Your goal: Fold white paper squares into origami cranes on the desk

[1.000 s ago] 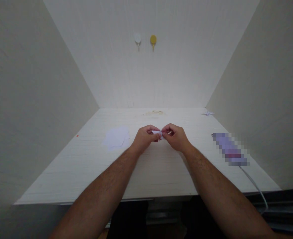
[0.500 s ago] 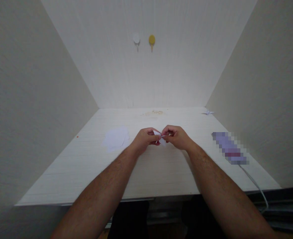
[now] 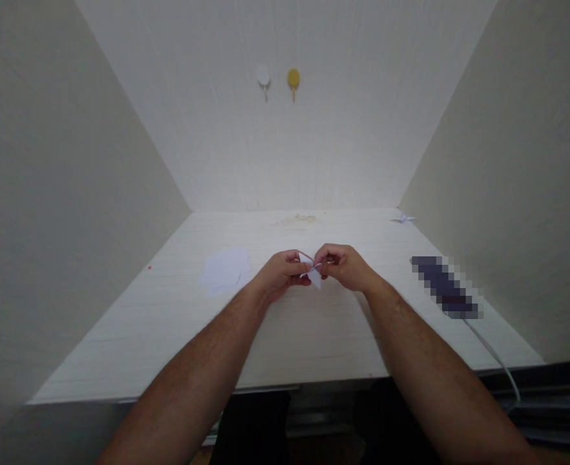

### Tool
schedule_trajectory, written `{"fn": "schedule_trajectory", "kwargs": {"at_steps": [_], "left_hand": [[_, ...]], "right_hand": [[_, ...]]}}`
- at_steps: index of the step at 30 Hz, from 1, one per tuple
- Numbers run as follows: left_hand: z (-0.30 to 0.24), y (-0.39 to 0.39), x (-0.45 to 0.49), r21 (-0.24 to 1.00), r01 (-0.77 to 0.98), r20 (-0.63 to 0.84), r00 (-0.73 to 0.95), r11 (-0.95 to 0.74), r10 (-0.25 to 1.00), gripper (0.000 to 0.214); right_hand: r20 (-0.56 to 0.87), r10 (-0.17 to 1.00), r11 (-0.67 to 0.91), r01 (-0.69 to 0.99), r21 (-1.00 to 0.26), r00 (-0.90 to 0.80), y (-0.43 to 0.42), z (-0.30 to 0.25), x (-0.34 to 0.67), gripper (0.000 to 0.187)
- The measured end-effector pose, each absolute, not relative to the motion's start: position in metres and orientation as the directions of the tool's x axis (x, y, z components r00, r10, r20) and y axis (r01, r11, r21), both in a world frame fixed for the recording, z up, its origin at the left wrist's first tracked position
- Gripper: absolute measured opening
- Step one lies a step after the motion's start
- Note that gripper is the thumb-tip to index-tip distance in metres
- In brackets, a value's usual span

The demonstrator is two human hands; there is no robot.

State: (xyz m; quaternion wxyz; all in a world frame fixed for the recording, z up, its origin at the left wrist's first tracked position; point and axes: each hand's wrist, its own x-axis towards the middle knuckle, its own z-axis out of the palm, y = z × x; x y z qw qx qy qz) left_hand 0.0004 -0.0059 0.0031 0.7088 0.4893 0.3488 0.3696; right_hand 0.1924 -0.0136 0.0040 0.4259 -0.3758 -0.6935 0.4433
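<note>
Both hands meet over the middle of a white desk [image 3: 289, 336]. My left hand [image 3: 279, 274] and my right hand [image 3: 345, 267] each pinch a small folded piece of white paper [image 3: 312, 274] between fingertips. The paper hangs just above the desk, with a pointed flap showing below the fingers. A loose stack of white paper sheets [image 3: 225, 270] lies on the desk to the left of my left hand.
A blurred dark flat object [image 3: 444, 286] with a white cable [image 3: 495, 358] lies at the right. A small folded paper figure [image 3: 403, 219] sits at the far right corner. Two hooks, white [image 3: 263, 77] and yellow [image 3: 293, 80], hang on the back wall. Walls close in both sides.
The hands have stayed together at the same spot. The folded paper has turned between the fingers, and a pointed flap now hangs lower.
</note>
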Motion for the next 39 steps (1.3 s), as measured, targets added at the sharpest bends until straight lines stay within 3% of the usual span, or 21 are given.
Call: {"fn": "schedule_trajectory", "kwargs": {"at_steps": [4, 10, 14, 16, 18, 23, 30, 32, 35, 39], "left_hand": [[0.004, -0.007, 0.002, 0.957, -0.168, -0.135, 0.464, 0.237, 0.875, 0.034], [-0.001, -0.002, 0.005, 0.975, -0.172, -0.064, 0.378, 0.138, 0.924, 0.036], [-0.002, -0.001, 0.007, 0.983, -0.141, -0.069, 0.31, 0.118, 0.948, 0.04], [-0.002, -0.001, 0.008, 0.983, -0.129, -0.086, 0.282, 0.127, 0.955, 0.036], [-0.002, -0.001, 0.009, 0.982, -0.124, -0.104, 0.258, 0.14, 0.96, 0.033], [-0.002, -0.001, 0.01, 0.975, -0.144, -0.132, 0.236, 0.169, 0.963, 0.032], [-0.003, 0.0, 0.01, 0.968, -0.17, -0.139, 0.239, 0.182, 0.961, 0.029], [-0.004, 0.0, 0.01, 0.965, -0.185, -0.138, 0.246, 0.187, 0.959, 0.028], [-0.004, 0.001, 0.01, 0.962, -0.196, -0.141, 0.234, 0.189, 0.962, 0.025], [-0.002, 0.001, 0.013, 0.955, -0.221, -0.164, 0.157, 0.197, 0.974, 0.025]], "right_hand": [[0.253, 0.895, 0.325, 0.148, -0.934, -0.368, -0.013, 0.003, 0.192, 0.011], [0.316, 0.914, 0.369, 0.2, -0.908, -0.255, -0.011, 0.002, 0.187, 0.012], [0.451, 0.892, 0.36, 0.572, -0.737, 0.019, -0.008, 0.004, 0.19, 0.012], [0.495, 0.856, 0.21, 0.772, -0.6, 0.152, -0.006, 0.006, 0.198, 0.011], [0.495, 0.826, 0.023, 0.862, -0.507, 0.269, -0.005, 0.01, 0.209, 0.014], [0.383, 0.744, -0.315, 0.793, -0.522, 0.548, -0.005, 0.016, 0.244, 0.044], [0.24, 0.675, -0.426, 0.633, -0.646, 0.698, -0.002, 0.01, 0.272, 0.058], [0.242, 0.662, -0.434, 0.626, -0.649, 0.71, -0.002, 0.01, 0.273, 0.059], [0.376, 0.637, -0.362, 0.691, -0.625, 0.673, 0.0, 0.013, 0.268, 0.053], [0.501, 0.772, 0.087, 0.716, -0.692, 0.391, 0.001, 0.015, 0.241, 0.028]]}}
